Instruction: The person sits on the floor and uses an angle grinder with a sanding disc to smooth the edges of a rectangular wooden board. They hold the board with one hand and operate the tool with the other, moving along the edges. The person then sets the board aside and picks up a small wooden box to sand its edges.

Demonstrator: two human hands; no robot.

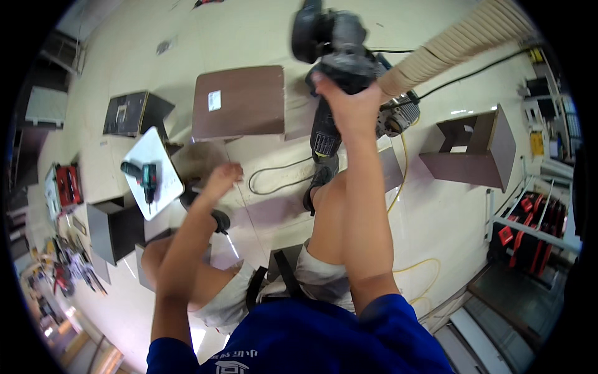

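Right hand: raised out ahead, fingers wrapped round the grip of a dark power tool; tool blurred, held up off the floor, a black cord trailing from it.
Tool position: top centre of view, above the right knee, just beside a ribbed beige hose that runs off to the upper right.
Left hand: up in the air over the left knee, holding nothing; blurred, fingers look loosely curled, cannot tell more.
Posture: person crouched, both knees bent, blue shirt, light shorts, dark shoes on the floor.
Brown board: flat on the floor ahead, small white label near one corner, well apart from both hands.
Drill: green and black, lying on a white panel left of the left hand, untouched.
Brown box frame: open-sided, standing on the floor at right.
Cables: a black loop between the feet, a yellow one at lower right.
Red case: far left, near scattered small tools.
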